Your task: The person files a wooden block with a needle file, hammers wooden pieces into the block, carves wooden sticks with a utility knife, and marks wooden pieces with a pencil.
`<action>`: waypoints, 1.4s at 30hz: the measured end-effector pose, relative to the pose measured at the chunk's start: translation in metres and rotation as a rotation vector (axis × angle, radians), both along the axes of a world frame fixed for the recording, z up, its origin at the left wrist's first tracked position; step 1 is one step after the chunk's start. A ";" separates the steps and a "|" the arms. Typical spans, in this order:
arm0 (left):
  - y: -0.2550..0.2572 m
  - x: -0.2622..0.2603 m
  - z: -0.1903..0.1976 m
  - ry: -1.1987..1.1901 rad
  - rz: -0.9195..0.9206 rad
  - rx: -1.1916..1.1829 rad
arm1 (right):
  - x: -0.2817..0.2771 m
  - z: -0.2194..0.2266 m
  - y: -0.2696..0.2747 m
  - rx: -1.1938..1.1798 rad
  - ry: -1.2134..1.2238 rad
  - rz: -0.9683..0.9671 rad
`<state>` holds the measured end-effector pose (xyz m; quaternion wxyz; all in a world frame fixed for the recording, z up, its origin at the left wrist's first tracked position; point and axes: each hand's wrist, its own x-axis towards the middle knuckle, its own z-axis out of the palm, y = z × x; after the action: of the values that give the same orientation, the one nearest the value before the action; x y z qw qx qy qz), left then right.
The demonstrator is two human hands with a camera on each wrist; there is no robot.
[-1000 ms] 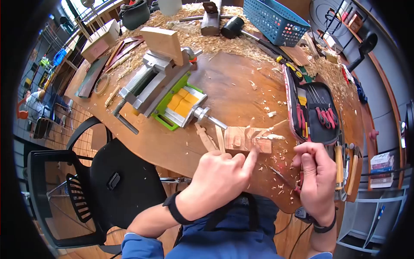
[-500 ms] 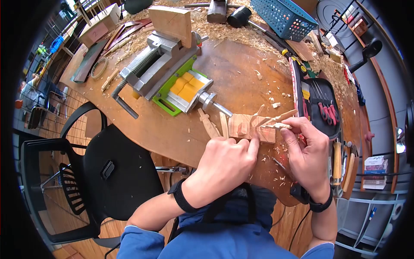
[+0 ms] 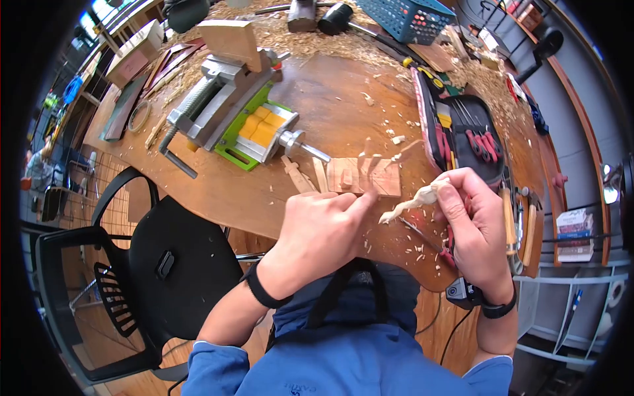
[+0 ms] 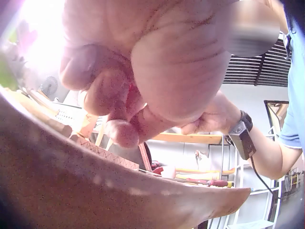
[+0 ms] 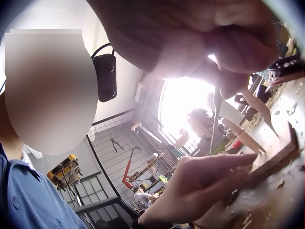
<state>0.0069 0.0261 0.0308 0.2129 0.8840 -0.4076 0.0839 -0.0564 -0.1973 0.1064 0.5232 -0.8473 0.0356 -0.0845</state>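
In the head view my right hand (image 3: 477, 231) pinches a pale, twisted carved wooden piece (image 3: 404, 208) by its thicker end, with thumb against fingers. The thin end points left, over the table's front part. A flat wooden block (image 3: 393, 181) lies just beyond, bearing several slim upright wooden pieces (image 5: 267, 114). My left hand (image 3: 323, 228) has its index finger stretched out to the block's front edge, the other fingers bent under the palm and holding nothing. Beneath the right hand lies a red-handled tool (image 3: 446, 256) with a thin metal shaft, partly hidden.
Left of the block stands a metal vise (image 3: 228, 112) clamping a board (image 3: 228, 41). To the right lies an open tool case (image 3: 485, 112). Wood shavings (image 3: 284, 36), a mallet (image 3: 335, 18) and a blue basket (image 3: 403, 23) occupy the back. A black chair (image 3: 185, 264) stands at left.
The right hand, empty at first, reached to the block and pinched the pale carved piece. It has lifted the piece off and drawn it towards me. The left index finger stays at the block.
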 end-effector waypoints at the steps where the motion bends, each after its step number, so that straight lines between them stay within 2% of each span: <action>1: 0.002 -0.002 0.000 0.002 -0.010 -0.157 | -0.004 -0.003 -0.001 0.061 0.041 0.016; 2: 0.004 -0.006 0.001 0.011 -0.018 -0.312 | -0.009 -0.007 -0.002 0.124 0.086 0.031; 7: 0.011 -0.023 0.014 0.319 -0.075 -0.494 | -0.029 -0.042 0.000 0.229 0.141 0.039; 11: 0.010 -0.032 0.007 0.368 -0.067 -0.476 | -0.039 -0.057 0.009 0.342 0.171 -0.016; 15: 0.008 -0.034 0.002 0.299 -0.026 -0.387 | -0.045 -0.067 0.013 0.385 0.187 -0.062; 22: -0.002 -0.042 -0.013 0.203 0.045 -0.341 | -0.043 -0.077 0.019 0.339 0.154 -0.130; 27: -0.002 -0.042 -0.015 0.231 0.049 -0.324 | -0.044 -0.078 0.018 0.253 0.132 -0.126; 30: -0.002 -0.040 -0.014 0.225 0.031 -0.304 | -0.047 -0.077 0.018 0.241 0.201 -0.085; 32: 0.000 -0.038 -0.011 0.225 0.022 -0.293 | -0.048 -0.082 0.020 0.223 0.134 -0.061; 35: 0.001 -0.036 -0.008 0.258 0.071 -0.343 | -0.050 -0.076 0.019 0.216 0.124 -0.120; 38: -0.002 -0.024 -0.010 0.141 0.021 -0.396 | -0.055 -0.081 0.018 0.269 0.053 -0.157; 40: -0.006 -0.017 -0.004 0.101 -0.190 -0.338 | -0.056 -0.079 0.021 0.313 0.019 -0.181; 42: -0.006 -0.017 0.002 0.127 -0.235 -0.249 | -0.058 -0.078 0.021 0.339 0.009 -0.239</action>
<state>-0.0103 0.0198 0.0326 0.3545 0.8005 -0.4804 0.0524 -0.1141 -0.1765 0.0284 0.6443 -0.7373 0.1519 -0.1349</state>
